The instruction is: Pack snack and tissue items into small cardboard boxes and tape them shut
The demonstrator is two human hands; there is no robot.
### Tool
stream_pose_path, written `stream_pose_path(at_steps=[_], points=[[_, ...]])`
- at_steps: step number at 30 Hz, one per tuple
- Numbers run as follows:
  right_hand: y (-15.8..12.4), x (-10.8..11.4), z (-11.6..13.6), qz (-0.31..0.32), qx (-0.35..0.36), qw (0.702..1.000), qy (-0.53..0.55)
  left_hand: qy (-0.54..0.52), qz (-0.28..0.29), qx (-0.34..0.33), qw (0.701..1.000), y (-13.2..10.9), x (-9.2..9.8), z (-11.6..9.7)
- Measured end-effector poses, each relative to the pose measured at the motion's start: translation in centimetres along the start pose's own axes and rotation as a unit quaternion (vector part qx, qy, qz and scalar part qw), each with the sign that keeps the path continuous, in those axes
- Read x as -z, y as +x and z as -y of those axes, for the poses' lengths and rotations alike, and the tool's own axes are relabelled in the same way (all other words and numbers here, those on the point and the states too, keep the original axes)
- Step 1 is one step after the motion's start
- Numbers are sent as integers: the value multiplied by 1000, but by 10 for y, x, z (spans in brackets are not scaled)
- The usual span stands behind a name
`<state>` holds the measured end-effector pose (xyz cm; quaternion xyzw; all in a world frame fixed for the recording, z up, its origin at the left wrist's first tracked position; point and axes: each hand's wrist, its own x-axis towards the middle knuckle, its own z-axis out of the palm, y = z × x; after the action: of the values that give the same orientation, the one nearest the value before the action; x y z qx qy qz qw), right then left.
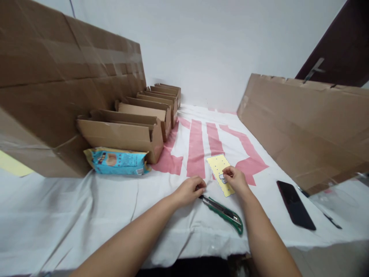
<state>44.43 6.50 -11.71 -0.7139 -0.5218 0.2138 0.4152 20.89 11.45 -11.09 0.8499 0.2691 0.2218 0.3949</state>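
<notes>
A yellow card (pixel 217 165) with a wavy edge and small dark dots, like a cracker, lies flat on the cloth. My right hand (pixel 236 181) is over its right side, thumb and finger pinched beside small pale patches on the card. What they grip, if anything, is too small to make out. My left hand (pixel 190 190) rests on the cloth left of the card, fingers curled and closed; their inside is hidden. Just under its fingertips is the front end of a green utility knife (pixel 223 213), which lies slantwise between my forearms.
A blue snack packet (pixel 119 161) lies before a row of open cardboard boxes (pixel 115 132) on the left. Tall cardboard panels stand at left (pixel 72 77) and right (pixel 302 123). A black phone (pixel 295 204) lies at right on the white-and-pink cloth (pixel 115 215).
</notes>
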Motion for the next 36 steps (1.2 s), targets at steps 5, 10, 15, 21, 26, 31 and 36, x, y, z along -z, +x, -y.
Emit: stream_pose_path(at_steps=[5,10,15,21,26,31,36], points=[[1,-11,-10,38,9,999,5,-6,3,5,1000,0,0,-1],[4,-12,-17,44,7,999,21,-7,3,4,1000,0,0,-1],[7,-13,-18,38,-11,997,60,-10,3,4,1000,0,0,0],[8,-11,-14,31,-29,994,99,-9,6,4,1000,0,0,0],[7,-4,-11,-2,-44,993,105,-8,6,5,1000,0,0,0],[6,-4,-9,-11,-61,991,115,-8,7,2,1000,-1,0,-1],[6,-9,-10,3,-70,989,130,-7,3,0,1000,-1,0,-1]])
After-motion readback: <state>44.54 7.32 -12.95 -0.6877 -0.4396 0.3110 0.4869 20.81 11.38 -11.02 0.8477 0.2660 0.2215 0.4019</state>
